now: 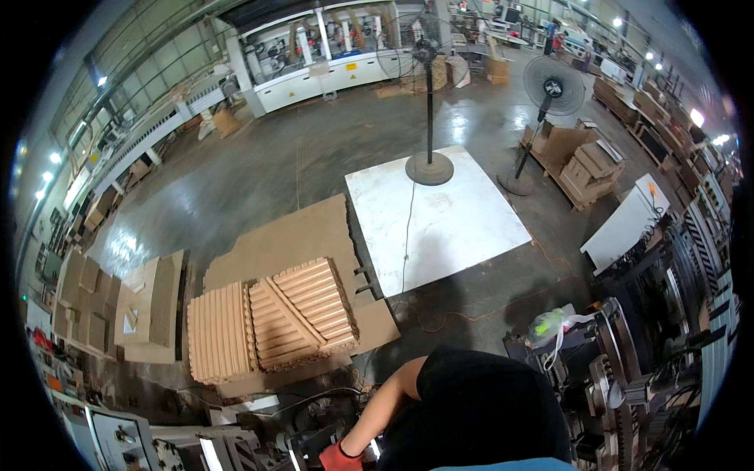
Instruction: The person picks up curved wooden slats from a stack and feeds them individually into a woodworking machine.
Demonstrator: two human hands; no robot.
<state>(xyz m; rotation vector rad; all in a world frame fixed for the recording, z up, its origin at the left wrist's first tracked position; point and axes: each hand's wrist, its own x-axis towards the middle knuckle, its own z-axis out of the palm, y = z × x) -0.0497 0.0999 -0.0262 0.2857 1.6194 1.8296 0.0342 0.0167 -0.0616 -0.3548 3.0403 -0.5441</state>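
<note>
My left hand (340,458), in a red glove, is at the lower edge of the head view. The bare forearm comes down to it from a black sleeve. Its fingers are cut off by the picture's edge, so what it touches or holds is hidden. Dark machine parts (310,439) and cables lie close beside it. My right hand is out of view. Ahead and to the left, two stacks of ribbed light-brown wooden pieces, a left stack (218,334) and a right stack (302,318), rest on a cardboard sheet (275,235). Loose strips (290,310) lie slantwise across the right stack.
A white board (463,228) lies on the floor under a standing fan (430,169); another fan (553,88) stands beyond. Cables cross the floor. Machinery (613,392) with a plastic bag (550,328) is at right. Board stacks (153,310) stand at left, a control box (122,439) lower left.
</note>
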